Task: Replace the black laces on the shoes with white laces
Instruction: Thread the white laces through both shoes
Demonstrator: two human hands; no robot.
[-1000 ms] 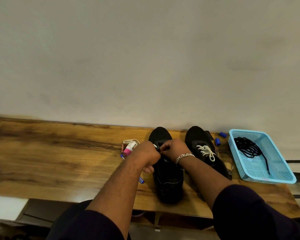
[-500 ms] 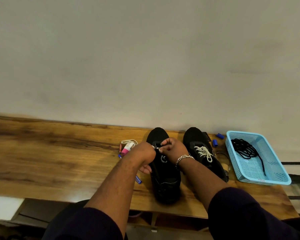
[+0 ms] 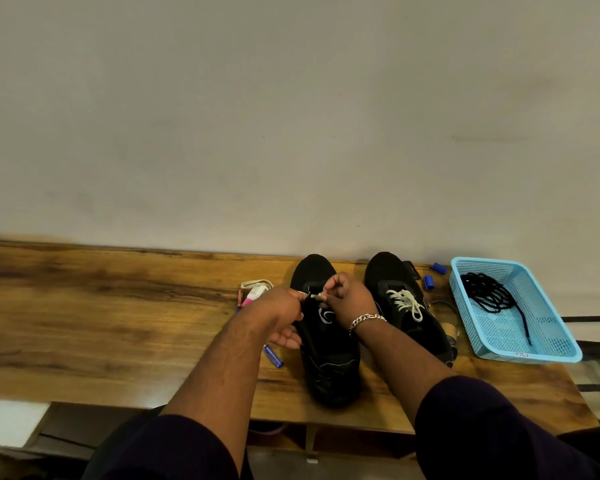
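White lace point(image 3: 315, 296) tip pinched between right fingers point(image 3: 328, 295)

A plain indoor work corner: a wooden table point(image 3: 118, 306) against a bare grey wall point(image 3: 291, 116).

Two black shoes are seen at centre frame: the left shoe point(image 3: 326, 355) is marked with thin white stitching, and the right shoe point(image 3: 406, 306) is threaded with a white lace point(image 3: 406, 302). A black lace point(image 3: 489, 294) is coiled in a light blue perforated basket point(image 3: 548, 337) at right. The bench point(image 3: 101, 323) is grained in brown with darker streaks. A silver chain bracelet point(image 3: 366, 320) and dark purple sleeves point(image 3: 492, 431) are worn.
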